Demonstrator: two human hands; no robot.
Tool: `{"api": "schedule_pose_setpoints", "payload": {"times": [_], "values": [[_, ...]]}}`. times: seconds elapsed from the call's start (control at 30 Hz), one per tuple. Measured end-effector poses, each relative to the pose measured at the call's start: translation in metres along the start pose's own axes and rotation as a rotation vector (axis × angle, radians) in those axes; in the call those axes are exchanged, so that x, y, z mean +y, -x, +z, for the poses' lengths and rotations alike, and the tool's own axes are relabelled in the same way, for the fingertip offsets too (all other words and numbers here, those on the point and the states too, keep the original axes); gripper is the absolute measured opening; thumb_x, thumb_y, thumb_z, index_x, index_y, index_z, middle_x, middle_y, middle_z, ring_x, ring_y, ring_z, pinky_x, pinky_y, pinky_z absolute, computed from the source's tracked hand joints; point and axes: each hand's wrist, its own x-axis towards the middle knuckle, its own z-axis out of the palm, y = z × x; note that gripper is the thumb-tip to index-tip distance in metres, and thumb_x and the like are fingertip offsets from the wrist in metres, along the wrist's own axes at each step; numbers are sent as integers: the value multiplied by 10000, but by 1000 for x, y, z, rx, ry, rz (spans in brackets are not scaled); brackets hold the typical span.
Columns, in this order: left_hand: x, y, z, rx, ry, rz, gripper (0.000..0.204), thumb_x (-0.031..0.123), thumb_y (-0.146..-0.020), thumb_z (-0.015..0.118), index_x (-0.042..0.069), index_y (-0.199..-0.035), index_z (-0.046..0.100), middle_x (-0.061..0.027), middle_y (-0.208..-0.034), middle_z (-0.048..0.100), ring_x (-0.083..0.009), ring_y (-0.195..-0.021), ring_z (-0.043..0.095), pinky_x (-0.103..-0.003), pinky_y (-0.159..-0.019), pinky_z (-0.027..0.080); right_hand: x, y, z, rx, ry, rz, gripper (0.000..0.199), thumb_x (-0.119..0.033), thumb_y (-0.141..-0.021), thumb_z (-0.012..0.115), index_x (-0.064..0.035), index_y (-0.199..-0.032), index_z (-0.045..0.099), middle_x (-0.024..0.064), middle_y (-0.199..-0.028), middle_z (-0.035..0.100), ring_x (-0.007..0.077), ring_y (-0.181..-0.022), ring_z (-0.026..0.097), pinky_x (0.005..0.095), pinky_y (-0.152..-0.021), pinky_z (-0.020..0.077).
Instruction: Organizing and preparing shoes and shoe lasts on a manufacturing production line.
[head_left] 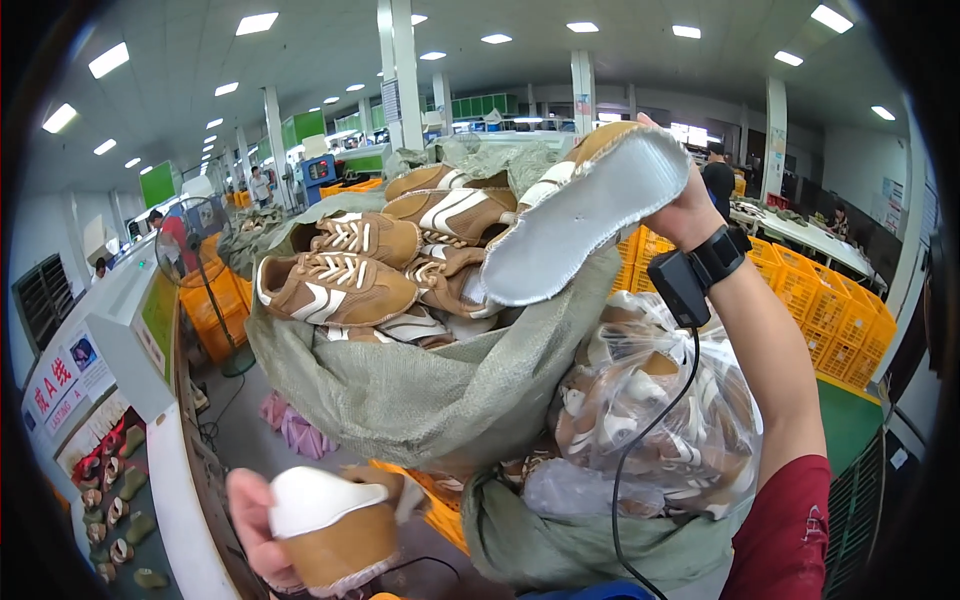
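My right hand (688,210) is closed round the toe end of a soleless shoe upper (590,220), holding it up over the sack. Its pale grey-white stitched underside is turned toward me, with a little tan showing along the top. At the lower left, my left hand (255,525) grips a second shoe upper (340,540), tan with a white heel patch; both are slightly blurred. Between and beyond my hands a big grey-green woven sack (420,390) stands open, heaped with tan and white laced shoe uppers (340,290).
A clear plastic bag (660,410) of similar uppers lies right of the sack, above another green woven sack (530,550). Yellow crates (820,300) are stacked at right. A standing fan (195,240) and a machine with shoes on lasts (120,510) are at left. People work farther back.
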Motion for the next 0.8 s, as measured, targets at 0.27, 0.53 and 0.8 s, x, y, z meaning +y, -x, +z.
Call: {"api": "schedule_pose_setpoints", "payload": {"times": [0.27, 0.53, 0.8], "values": [[13, 11, 57, -312, -1085, 287, 397, 208, -615, 821, 106, -888, 552, -64, -796, 565, -217, -748, 559, -382, -837, 415, 21, 59, 60, -296, 757, -99, 252, -174, -898, 529, -53, -1119, 535, 36, -946, 628, 82, -815, 597, 237, -729, 494], [-29, 21, 98, -766, -1347, 472, 291, 107, -714, 692, 86, -1001, 643, 10, -842, 613, -152, -860, 568, -427, -974, 334, 102, 130, 92, -1037, 1568, -145, 592, -359, -732, 714, -172, -1250, 496, 49, -818, 599, 254, -683, 598, 364, -591, 462], [-47, 67, 83, 310, -776, 386, 721, 377, -711, 743, 99, -1282, 401, -95, -1297, 438, -265, -1119, 462, -433, -1045, 267, 122, 153, 100, -1020, 1652, -727, 184, -287, -727, 631, -151, -800, 530, 11, -658, 498, 171, -574, 543, 310, -536, 385]]}}
